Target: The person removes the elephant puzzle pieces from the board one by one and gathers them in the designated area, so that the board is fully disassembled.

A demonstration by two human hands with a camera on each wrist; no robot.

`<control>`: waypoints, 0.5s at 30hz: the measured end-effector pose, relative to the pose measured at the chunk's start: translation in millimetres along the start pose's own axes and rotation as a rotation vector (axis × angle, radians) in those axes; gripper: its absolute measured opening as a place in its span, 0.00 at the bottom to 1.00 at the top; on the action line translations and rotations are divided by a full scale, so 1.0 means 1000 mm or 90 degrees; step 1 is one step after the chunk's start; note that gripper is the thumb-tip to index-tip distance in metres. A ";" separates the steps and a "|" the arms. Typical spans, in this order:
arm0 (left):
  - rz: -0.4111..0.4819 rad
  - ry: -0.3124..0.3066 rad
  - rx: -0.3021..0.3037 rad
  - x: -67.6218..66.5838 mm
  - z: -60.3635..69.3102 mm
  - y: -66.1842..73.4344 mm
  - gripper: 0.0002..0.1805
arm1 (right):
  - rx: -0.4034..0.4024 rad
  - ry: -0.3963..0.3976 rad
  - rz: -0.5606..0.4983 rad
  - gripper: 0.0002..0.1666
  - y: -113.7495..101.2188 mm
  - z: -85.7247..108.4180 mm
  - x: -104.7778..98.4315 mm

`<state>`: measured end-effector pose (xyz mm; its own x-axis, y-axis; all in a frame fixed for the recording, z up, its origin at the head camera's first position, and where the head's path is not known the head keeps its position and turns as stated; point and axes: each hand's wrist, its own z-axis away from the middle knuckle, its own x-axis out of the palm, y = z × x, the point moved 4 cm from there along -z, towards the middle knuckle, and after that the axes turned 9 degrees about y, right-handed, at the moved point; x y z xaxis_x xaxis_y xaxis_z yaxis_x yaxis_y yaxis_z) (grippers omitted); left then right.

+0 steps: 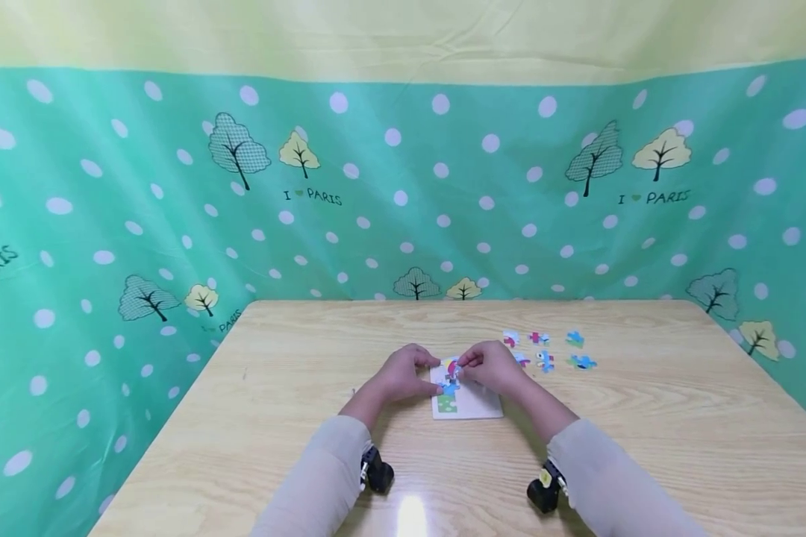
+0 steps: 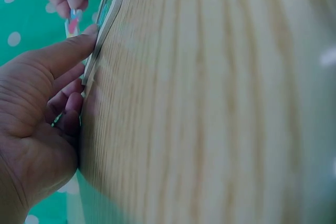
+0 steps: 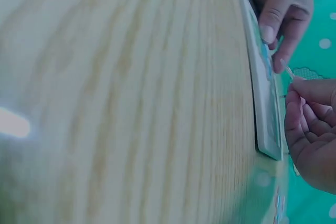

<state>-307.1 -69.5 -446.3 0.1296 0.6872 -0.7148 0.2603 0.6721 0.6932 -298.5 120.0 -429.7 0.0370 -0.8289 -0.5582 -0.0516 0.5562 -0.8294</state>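
A square white puzzle board (image 1: 480, 403) lies on the table, with a green piece (image 1: 446, 403) and a blue piece (image 1: 451, 389) along its left side. At that left edge, my left hand (image 1: 403, 373) holds the board, thumb and fingers bent about the side. Over the upper part of the board, my right hand (image 1: 493, 365) pinches a small puzzle piece (image 3: 287, 69) between thumb and forefinger. In the left wrist view this piece (image 2: 73, 23) shows pink and white and is raised and tilted. The right fingers partly cover it from above.
Several loose puzzle pieces (image 1: 545, 362) lie behind and to the right of the board, past my right hand. The wooden table (image 1: 262, 418) ends at a green dotted curtain (image 1: 376, 224). Dark wrist cameras (image 1: 544, 492) hang under both sleeves.
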 end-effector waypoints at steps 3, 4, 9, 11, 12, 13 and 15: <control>-0.004 -0.003 -0.001 0.000 0.000 -0.002 0.28 | 0.013 -0.004 -0.028 0.05 0.003 0.002 -0.004; -0.004 -0.005 -0.002 0.000 0.000 -0.003 0.28 | 0.016 -0.004 -0.039 0.05 0.004 0.003 -0.006; -0.002 -0.006 -0.005 0.000 -0.001 -0.003 0.28 | 0.020 0.003 -0.073 0.06 0.006 0.007 -0.015; -0.003 -0.005 -0.006 0.000 -0.001 -0.003 0.28 | 0.019 0.005 -0.077 0.06 0.008 0.008 -0.019; -0.004 -0.006 -0.006 0.000 -0.001 -0.003 0.28 | 0.024 0.007 -0.080 0.06 0.008 0.009 -0.021; -0.005 -0.007 -0.005 0.001 -0.001 -0.003 0.28 | 0.027 0.009 -0.082 0.06 0.009 0.010 -0.023; -0.008 -0.007 -0.004 0.001 0.000 -0.002 0.28 | 0.030 0.010 -0.087 0.07 0.010 0.012 -0.026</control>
<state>-308.0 -70.2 -448.7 0.1376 0.6759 -0.7240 0.2559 0.6819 0.6852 -287.6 148.3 -424.0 0.0241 -0.8978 -0.4398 0.0003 0.4400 -0.8980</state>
